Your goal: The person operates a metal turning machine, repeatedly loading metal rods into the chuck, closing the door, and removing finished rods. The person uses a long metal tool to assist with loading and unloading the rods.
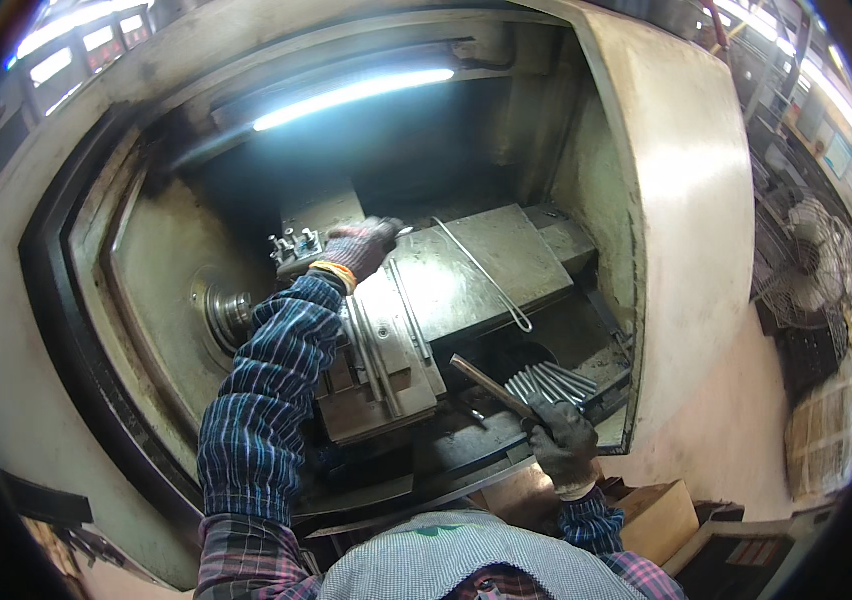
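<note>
My left hand point(364, 247), in a knitted glove with an orange cuff, reaches into the lathe beside the tool post point(294, 244). Its fingers are curled, and a small pale tip shows past them; what they hold is mostly hidden. In a dark glove, my right hand point(563, 447) grips a long, narrow metal bar point(491, 384) that slants up to the left. Just beyond that hand lie several short metal rods point(553, 382) in a bundle. Longer rods point(374, 358) rest on the machine slide below my left hand, with thin rods point(410, 312) beside them.
The chuck point(230, 312) sits left of my left forearm. Across the flat metal cover point(506, 250) lies a hooked rod point(484, 275). The enclosure's pale wall point(681, 190) stands at the right, with a fan point(811, 255) beyond and a cardboard box point(658, 522) near my right sleeve.
</note>
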### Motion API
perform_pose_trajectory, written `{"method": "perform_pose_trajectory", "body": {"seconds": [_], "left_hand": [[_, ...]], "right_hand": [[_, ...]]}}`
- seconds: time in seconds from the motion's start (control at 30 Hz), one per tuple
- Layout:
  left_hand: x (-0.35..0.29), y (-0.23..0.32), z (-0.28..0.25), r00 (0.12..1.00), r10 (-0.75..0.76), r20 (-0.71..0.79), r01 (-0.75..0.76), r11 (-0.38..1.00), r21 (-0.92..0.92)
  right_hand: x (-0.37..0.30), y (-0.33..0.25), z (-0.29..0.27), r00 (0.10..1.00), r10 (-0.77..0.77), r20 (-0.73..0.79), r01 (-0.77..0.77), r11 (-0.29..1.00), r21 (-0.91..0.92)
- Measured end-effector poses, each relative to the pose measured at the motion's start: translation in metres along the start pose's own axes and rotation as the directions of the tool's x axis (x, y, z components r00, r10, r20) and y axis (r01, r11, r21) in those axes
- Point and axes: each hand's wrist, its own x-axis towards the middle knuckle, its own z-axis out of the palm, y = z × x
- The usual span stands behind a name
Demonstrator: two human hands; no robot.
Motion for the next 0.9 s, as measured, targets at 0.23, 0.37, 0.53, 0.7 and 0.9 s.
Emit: {"method": "perform_pose_trajectory", "body": {"seconds": [0.23,0.37,0.53,0.7,0.9], "left_hand": [[-0.084,0.096,-0.133,0.666,-0.097,-0.739,-0.052,0.983,-0.176],[-0.198,0.130,-0.156,0.569,-0.358,-0.740,-0.223,0.799,-0.558],[-0.341,0.148,-0.169,0.368,-0.866,-0.340,-0.324,0.224,-0.919],[-0.424,0.191,-0.196,-0.087,-0.904,-0.419,0.116,0.409,-0.905],[-0.483,0.215,-0.216,-0.419,-0.840,-0.344,0.368,0.189,-0.910]], "right_hand": [[0.067,-0.009,0.053,0.989,-0.125,0.073,0.113,0.983,0.145],[0.123,-0.022,0.115,0.960,-0.278,0.028,0.267,0.942,0.205],[0.205,-0.062,0.197,0.879,-0.433,0.201,0.402,0.899,0.175],[0.260,-0.105,0.253,0.745,-0.607,0.277,0.588,0.793,0.157],[0.278,-0.132,0.292,0.632,-0.512,0.582,0.515,0.838,0.178]]}}
